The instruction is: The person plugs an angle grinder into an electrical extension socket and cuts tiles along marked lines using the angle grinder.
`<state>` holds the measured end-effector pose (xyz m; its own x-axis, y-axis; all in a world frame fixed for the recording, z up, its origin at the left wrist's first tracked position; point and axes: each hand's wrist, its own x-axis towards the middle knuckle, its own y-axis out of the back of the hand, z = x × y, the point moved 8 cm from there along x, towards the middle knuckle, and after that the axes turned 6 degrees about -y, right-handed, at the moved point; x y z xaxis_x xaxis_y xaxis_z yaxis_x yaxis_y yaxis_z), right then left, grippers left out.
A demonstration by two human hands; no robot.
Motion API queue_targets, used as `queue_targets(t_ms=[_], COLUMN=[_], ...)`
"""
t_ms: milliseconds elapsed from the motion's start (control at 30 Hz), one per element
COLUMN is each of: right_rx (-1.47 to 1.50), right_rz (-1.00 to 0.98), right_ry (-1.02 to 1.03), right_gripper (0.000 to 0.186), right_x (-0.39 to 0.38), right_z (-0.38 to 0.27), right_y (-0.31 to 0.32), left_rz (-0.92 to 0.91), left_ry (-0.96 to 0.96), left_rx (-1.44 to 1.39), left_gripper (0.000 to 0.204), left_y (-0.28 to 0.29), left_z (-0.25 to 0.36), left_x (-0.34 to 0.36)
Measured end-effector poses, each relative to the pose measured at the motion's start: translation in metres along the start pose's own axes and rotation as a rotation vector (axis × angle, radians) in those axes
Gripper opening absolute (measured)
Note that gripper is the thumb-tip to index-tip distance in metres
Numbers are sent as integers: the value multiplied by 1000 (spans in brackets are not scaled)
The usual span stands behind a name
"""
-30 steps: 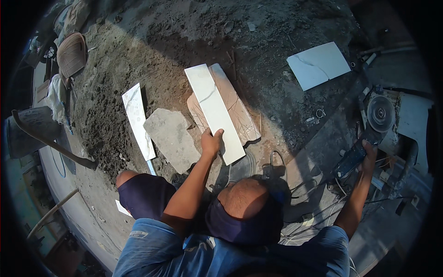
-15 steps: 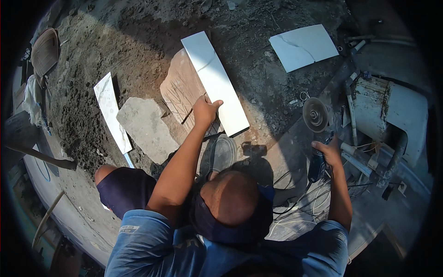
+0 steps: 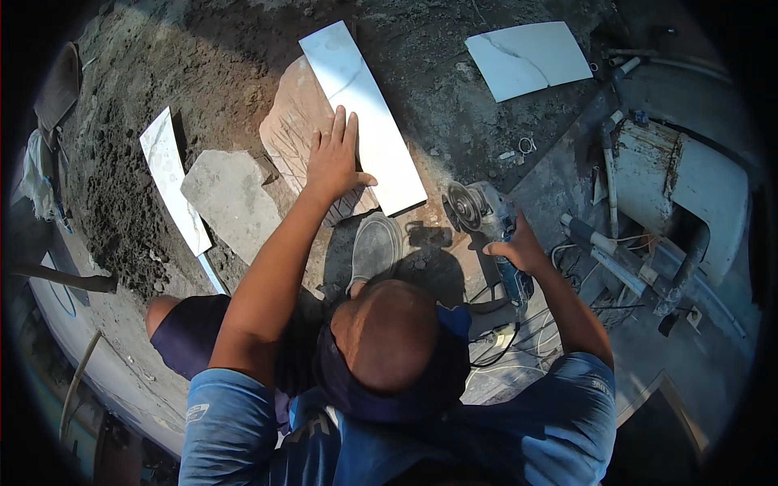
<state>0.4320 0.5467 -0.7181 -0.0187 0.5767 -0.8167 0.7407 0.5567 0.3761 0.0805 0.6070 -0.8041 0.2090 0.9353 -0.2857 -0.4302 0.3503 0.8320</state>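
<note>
Going left to right, we count three white veined tiles: a narrow tile [image 3: 174, 182], a long tile strip [image 3: 365, 105] in the middle and a broad tile [image 3: 531, 61]. We count two stone slabs, a grey slab [image 3: 231, 198] and a reddish slab [image 3: 292, 121], then one shoe [image 3: 378, 247], one angle grinder [image 3: 494, 220] and one white, rust-stained casing [image 3: 697, 182].

We see the two hands well apart. The left hand [image 3: 331, 162] is spread, clamped on nothing, its thumb and a fingertip over the left edge of the long tile strip. From that hand, the narrow tile lies toward nine o'clock, the reddish slab between ten and eleven, the long tile strip at one and the shoe at five. The strip overlaps the reddish slab.

The right hand [image 3: 521, 247] is wrapped around the angle grinder, whose disc sits at its ten o'clock. We find the long tile strip farther off at ten, the broad tile at twelve and the casing between two and three.
</note>
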Motion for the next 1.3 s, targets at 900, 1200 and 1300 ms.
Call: queue_targets(t_ms=[900, 1200, 1300], right_rx=[-141, -149, -130], right_rz=[-48, -47, -41], right_ry=[37, 37, 46], right_gripper=[108, 109, 109], right_x=[22, 26, 26], right_z=[29, 29, 26], right_y=[-42, -42, -42], left_rz=[-36, -42, -39], left_ry=[65, 79, 77], left_rx=[-90, -102, -102], left_gripper=[137, 137, 137], left_y=[-1, 0, 0], left_z=[-1, -1, -2], left_x=[0, -1, -1])
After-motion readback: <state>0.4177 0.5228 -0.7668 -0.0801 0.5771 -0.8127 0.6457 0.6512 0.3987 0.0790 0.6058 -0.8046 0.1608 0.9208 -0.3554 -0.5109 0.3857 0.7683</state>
